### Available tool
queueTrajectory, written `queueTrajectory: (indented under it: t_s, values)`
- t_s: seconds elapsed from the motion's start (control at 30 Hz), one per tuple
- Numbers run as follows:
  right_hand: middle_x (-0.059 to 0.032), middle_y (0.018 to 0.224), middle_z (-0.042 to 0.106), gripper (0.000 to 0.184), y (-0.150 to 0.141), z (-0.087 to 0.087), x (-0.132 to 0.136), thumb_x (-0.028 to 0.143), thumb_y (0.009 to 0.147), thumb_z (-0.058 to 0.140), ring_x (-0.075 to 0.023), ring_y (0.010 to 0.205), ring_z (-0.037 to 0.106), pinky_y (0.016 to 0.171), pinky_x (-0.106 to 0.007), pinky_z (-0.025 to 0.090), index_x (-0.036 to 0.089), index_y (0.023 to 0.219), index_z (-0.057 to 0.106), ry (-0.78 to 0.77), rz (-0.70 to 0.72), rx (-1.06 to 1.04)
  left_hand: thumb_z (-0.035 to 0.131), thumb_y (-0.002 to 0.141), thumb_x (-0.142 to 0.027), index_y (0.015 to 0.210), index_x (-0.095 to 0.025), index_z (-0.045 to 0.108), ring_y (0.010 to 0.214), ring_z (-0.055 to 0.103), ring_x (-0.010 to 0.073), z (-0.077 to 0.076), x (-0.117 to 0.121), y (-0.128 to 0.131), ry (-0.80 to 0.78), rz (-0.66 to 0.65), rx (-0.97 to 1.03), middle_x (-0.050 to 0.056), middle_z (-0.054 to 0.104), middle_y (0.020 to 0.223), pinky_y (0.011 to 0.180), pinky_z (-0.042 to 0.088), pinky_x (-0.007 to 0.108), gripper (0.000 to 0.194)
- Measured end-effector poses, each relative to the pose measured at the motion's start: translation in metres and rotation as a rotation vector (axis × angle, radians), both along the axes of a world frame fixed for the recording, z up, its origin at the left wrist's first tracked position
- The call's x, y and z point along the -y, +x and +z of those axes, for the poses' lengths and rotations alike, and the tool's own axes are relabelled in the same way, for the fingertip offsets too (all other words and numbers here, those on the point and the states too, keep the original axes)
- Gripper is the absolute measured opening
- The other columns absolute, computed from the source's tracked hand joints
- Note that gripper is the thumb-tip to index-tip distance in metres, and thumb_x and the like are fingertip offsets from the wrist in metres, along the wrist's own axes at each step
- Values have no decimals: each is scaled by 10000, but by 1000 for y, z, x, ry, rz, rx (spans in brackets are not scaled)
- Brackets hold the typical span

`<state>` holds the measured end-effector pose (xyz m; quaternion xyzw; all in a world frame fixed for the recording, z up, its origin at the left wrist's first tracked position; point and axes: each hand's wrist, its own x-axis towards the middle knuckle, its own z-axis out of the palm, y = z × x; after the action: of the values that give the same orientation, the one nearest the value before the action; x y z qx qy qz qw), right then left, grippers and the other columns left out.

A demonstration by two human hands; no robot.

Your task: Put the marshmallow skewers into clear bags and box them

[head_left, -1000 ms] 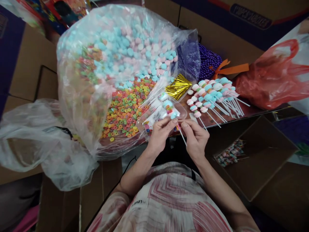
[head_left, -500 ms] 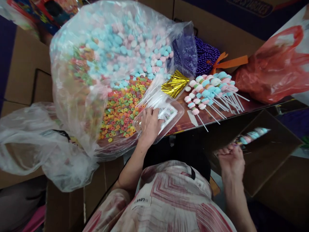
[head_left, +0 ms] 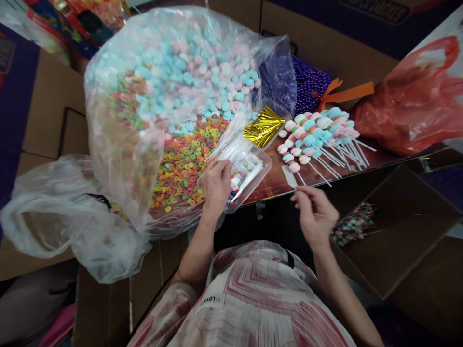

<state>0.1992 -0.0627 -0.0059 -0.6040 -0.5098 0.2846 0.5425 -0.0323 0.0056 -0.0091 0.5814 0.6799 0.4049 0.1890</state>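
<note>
My left hand point(head_left: 216, 188) is over the near left side of a clear plastic tray point(head_left: 265, 161), fingers curled down among printed white packets point(head_left: 249, 166); what they pinch is hidden. My right hand point(head_left: 317, 212) is at the table's front edge, thumb and forefinger pressed together by the stick of the nearest candy skewer point(head_left: 294, 167); whether it grips that stick I cannot tell. Beyond it lies a pile of pink, blue and white marshmallow skewers point(head_left: 321, 127) on white sticks. Gold twist ties point(head_left: 264, 126) lie behind the tray.
A big clear bag point(head_left: 108, 62) holds marshmallows point(head_left: 188, 77) and colourful ring candies point(head_left: 184, 173). An open cardboard box point(head_left: 405, 231) at lower right contains wrapped skewers point(head_left: 356, 224). Purple beads point(head_left: 307, 82) and a red plastic bag point(head_left: 401, 106) are at the back.
My right hand has let go of the wrapped marshmallow skewer over the box and moved left to the table edge. My left hand has stayed at the tray, its fingers curling more.
</note>
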Motion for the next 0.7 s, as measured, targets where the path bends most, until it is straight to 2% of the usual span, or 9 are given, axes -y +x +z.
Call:
queueTrajectory:
  t_s: [0.1,0.2,0.27,0.33,0.4,0.47,0.53,0.6,0.7]
  values:
    - [-8,763,717,133,-33,9,-8,286,952,628,-145,657,648,659,-302,528,222,946,745,7,261,38,609,907,-285,793,-227,703,891,636,203,1,0,-3,51,51,116,37,689,869,859,460,307,158]
    - [-13,801,724,129,-56,7,-14,303,948,627,-152,699,669,665,-295,533,215,967,720,-70,365,-54,628,908,-343,775,-213,647,737,590,151,2,1,0,66,103,442,0,612,757,723,464,268,187]
    - [-21,848,723,173,-70,5,-17,346,921,664,-155,720,665,646,-288,530,213,1026,701,-135,377,-117,670,889,-408,760,-210,602,662,573,119,3,0,7,35,115,779,-24,571,716,660,472,245,246]
    - [-28,903,718,291,-82,5,-18,382,865,728,-153,717,644,614,-281,518,213,1098,678,-174,364,-159,738,841,-438,752,-208,562,648,597,100,6,-2,16,2,137,1081,-37,565,719,652,497,231,303]
    - [-25,911,709,358,-91,6,-20,388,808,778,-147,696,617,593,-274,502,209,1099,672,-191,343,-194,801,789,-429,770,-204,555,665,633,94,10,-3,27,-39,187,1275,-41,591,739,659,516,223,334]
    - [-6,823,686,264,-95,7,-23,384,805,766,-138,660,582,594,-271,488,201,978,686,-204,314,-241,835,759,-431,794,-195,578,674,658,98,14,-4,36,-90,214,1391,-34,631,755,656,525,224,351]
    - [17,715,640,202,-92,7,-28,390,827,732,-125,612,529,592,-268,469,197,835,674,-212,268,-294,848,743,-465,808,-182,619,695,678,109,16,-2,41,-122,176,1460,-12,681,782,660,532,231,370]
    - [33,652,596,233,-83,8,-34,405,830,726,-113,580,476,584,-263,446,195,756,658,-220,258,-323,883,697,-476,806,-168,665,731,697,125,18,2,42,-163,66,1487,10,725,820,677,538,239,393]
    - [34,645,587,257,-63,8,-43,416,796,769,-112,600,467,597,-260,429,186,732,673,-250,360,-305,961,585,-403,809,-159,734,767,718,148,17,7,37,-297,-119,1463,23,759,828,744,551,265,401]
